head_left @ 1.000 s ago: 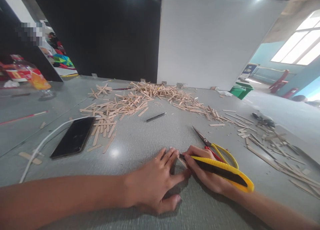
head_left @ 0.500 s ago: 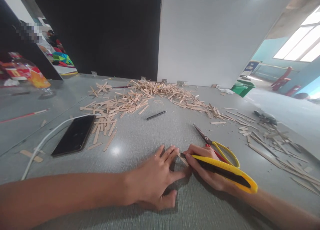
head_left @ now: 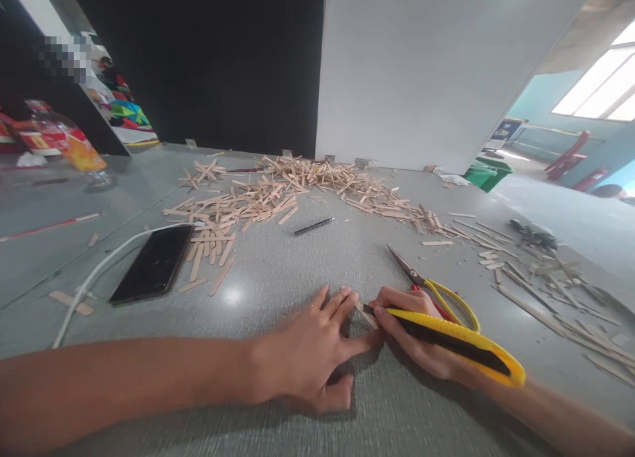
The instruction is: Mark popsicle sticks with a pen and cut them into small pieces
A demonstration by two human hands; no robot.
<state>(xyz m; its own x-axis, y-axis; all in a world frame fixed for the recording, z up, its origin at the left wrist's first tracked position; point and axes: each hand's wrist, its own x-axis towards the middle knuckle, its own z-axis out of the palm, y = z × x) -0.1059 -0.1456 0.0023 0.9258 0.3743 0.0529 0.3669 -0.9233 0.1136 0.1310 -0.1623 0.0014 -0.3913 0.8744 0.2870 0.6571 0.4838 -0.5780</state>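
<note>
Left hand (head_left: pixel 310 351) spread, fingers bracing a small pale wooden strip (head_left: pixel 368 319) on the grey table (head_left: pixel 278 265); right hand (head_left: pixel 411 328) grips a yellow-and-black plastic utility knife (head_left: pixel 464 346), its front at the strip. Over one second, only the handle's rear shifted slightly rightward, suggesting cutting continues.

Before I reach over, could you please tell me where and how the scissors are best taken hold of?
Probably by the yellow handle loop, from the person's right: the scissors lie with blades pointing away, and the right hand, holding the yellow cutter, crowds the near left side.
</note>
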